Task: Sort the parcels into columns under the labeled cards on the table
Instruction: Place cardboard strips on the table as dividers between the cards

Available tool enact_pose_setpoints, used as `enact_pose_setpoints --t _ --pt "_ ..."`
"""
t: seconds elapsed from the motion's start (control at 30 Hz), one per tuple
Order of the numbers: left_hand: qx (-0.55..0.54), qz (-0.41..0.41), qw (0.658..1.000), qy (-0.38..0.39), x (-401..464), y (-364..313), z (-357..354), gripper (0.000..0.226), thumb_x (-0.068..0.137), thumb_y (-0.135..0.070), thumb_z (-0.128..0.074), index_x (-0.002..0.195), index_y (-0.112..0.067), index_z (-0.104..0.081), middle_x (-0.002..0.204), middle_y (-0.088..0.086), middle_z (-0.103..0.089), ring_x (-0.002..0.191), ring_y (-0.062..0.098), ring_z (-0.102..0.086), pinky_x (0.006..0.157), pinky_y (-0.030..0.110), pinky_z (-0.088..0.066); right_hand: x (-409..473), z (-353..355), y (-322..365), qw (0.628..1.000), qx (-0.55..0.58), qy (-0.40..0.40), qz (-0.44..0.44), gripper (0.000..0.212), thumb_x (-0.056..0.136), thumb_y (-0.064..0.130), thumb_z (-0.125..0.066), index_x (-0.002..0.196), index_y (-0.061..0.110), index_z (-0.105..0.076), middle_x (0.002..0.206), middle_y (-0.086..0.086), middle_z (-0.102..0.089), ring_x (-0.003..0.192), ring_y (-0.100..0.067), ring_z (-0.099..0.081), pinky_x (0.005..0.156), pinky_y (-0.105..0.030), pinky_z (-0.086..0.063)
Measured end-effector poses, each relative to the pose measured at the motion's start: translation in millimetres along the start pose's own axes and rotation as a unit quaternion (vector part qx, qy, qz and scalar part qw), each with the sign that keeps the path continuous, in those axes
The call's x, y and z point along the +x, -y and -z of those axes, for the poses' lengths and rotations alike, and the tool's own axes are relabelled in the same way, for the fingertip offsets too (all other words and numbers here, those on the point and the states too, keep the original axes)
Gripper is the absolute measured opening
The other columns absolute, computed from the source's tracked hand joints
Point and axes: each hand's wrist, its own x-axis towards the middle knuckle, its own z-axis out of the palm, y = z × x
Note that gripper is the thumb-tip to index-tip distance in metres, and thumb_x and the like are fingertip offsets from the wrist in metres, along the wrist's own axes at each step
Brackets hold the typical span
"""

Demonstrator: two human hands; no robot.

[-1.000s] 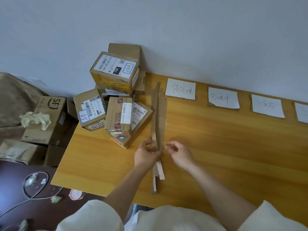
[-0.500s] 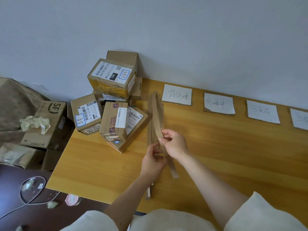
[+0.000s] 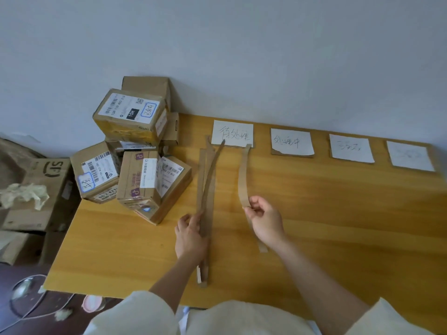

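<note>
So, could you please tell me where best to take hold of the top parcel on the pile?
Probably by the two short ends of the top parcel, coming from above: it sits tilted atop the pile, label up, with its upper faces free, while a box behind crowds its rear.

This looks like a makeshift parcel-sorting corner in a plain room, perhaps a small office or storeroom. A wooden table (image 3: 314, 213) stands against a bare pale wall (image 3: 242, 56), with taped, barcode-labelled parcels (image 3: 130, 117) heaped at one end and handwritten cards (image 3: 233, 134) along its back edge. More cartons (image 3: 48, 175) and loose cable (image 3: 26, 308) clutter the dark floor beside it.
</note>
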Motion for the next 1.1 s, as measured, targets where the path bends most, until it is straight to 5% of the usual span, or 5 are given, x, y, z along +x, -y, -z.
enact_pose_setpoints --t 0.4,0.67,0.83,0.93,1.1 --pt "0.021 0.023 0.999 -0.024 -6 8 -4 0.042 0.091 -0.028 -0.057 0.132 -0.03 -0.048 0.134 0.003 -0.036 0.109 0.024 -0.053 0.068 0.031 -0.049 -1 5 -29 0.991 0.074 -0.062 -0.088 0.013 0.095 0.018 -0.059 0.109 0.017 -0.059 0.091 0.009 -0.058 0.081 -0.008 -0.054 0.063 -0.01 -0.04" --pt "0.12 -0.051 0.991 -0.013 -13 7 -14 0.062 0.086 -0.039 -0.064 0.142 -0.042 -0.036 0.151 0.005 -0.018 0.133 0.026 -0.031 0.093 0.038 -0.048 2 5 -64 0.968 0.096 0.014 -0.23 0.022 0.098 0.017 -0.055 0.119 0.016 -0.061 0.11 0.001 -0.068 0.103 -0.017 -0.061 0.083 -0.03 -0.047" --pt "0.158 -0.068 0.985 -0.01 -14 12 -17 0.059 0.088 -0.043 -0.059 0.143 -0.042 -0.036 0.151 0.004 -0.019 0.135 0.026 -0.028 0.104 0.039 -0.041 4 -1 -73 0.971 0.042 -0.012 -0.236 0.026 0.098 0.018 -0.055 0.123 0.016 -0.06 0.119 -0.001 -0.062 0.098 -0.018 -0.055 0.082 -0.027 -0.044" --pt "0.145 -0.063 0.987 -0.014 -15 12 -16 0.055 0.09 -0.041 -0.057 0.142 -0.04 -0.039 0.149 0.004 -0.023 0.133 0.025 -0.028 0.096 0.036 -0.047 1 -3 -74 0.974 0.015 -0.008 -0.224 0.027 0.099 0.019 -0.053 0.125 0.017 -0.058 0.109 0.002 -0.058 0.091 -0.015 -0.051 0.075 -0.025 -0.041" --pt "0.143 -0.056 0.988 -0.017 -15 15 -15 0.055 0.09 -0.04 -0.057 0.142 -0.039 -0.04 0.148 0.001 -0.025 0.132 0.023 -0.03 0.089 0.035 -0.052 -2 -6 -78 0.981 -0.056 -0.009 -0.186 0.037 0.095 0.023 -0.06 0.13 0.014 -0.053 0.124 -0.003 -0.06 0.098 -0.017 -0.056 0.081 -0.028 -0.047"
